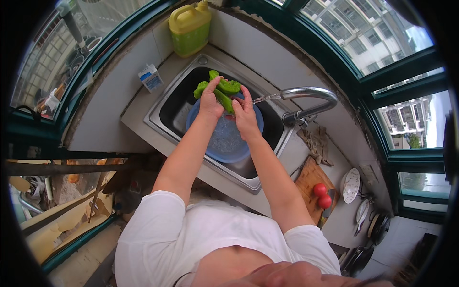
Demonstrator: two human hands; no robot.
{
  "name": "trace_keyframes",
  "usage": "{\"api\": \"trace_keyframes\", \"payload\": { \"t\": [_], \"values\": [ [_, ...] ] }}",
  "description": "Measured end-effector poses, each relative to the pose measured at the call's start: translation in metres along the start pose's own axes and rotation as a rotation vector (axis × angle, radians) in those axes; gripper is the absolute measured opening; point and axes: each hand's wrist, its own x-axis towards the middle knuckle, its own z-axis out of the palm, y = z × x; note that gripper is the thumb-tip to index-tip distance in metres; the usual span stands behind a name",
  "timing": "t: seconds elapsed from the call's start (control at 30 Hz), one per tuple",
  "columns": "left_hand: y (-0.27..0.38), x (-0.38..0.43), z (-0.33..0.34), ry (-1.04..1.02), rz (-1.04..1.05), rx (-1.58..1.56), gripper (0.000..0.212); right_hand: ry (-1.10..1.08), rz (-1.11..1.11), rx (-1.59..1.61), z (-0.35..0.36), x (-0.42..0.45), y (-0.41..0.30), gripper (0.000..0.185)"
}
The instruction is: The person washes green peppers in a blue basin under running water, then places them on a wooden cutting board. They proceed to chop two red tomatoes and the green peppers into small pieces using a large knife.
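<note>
Several long green peppers (224, 99) are gripped between my two hands, just above a blue plastic basin (235, 157). My left hand (211, 101) holds them from the left, its thumb lying over them. From the right, my right hand (245, 114) clasps the lower end of one pepper, fingers wrapped behind. A stream of water runs from the curved chrome faucet (311, 94) onto my right fingers. Bubbly water (226, 134) fills the basin, which sits in a stainless steel sink (172, 116). My palms and some of the peppers' undersides are hidden.
Right of the sink, two tomatoes (322, 195) and a knife (329, 204) lie on a wooden cutting board (307, 181). A rag (316, 143) is behind it, a patterned bowl (350, 185) farther right. A yellow-green jug (190, 30) and a small carton (150, 78) stand by the sink's far left edge.
</note>
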Motion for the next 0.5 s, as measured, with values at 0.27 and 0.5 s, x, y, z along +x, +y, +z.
{"api": "trace_keyframes", "payload": {
  "t": [0.27, 0.5],
  "values": [
    [0.005, -0.015, -0.028, -0.174, -0.328, 0.201, 0.021, -0.062, 0.08, -0.081, -0.039, -0.029, -0.002, 0.041],
    [-0.038, -0.03, -0.026, -0.297, -0.27, 0.648, 0.028, 0.343, 0.092, -0.135, -0.137, -0.059, 0.026, 0.03]
  ]
}}
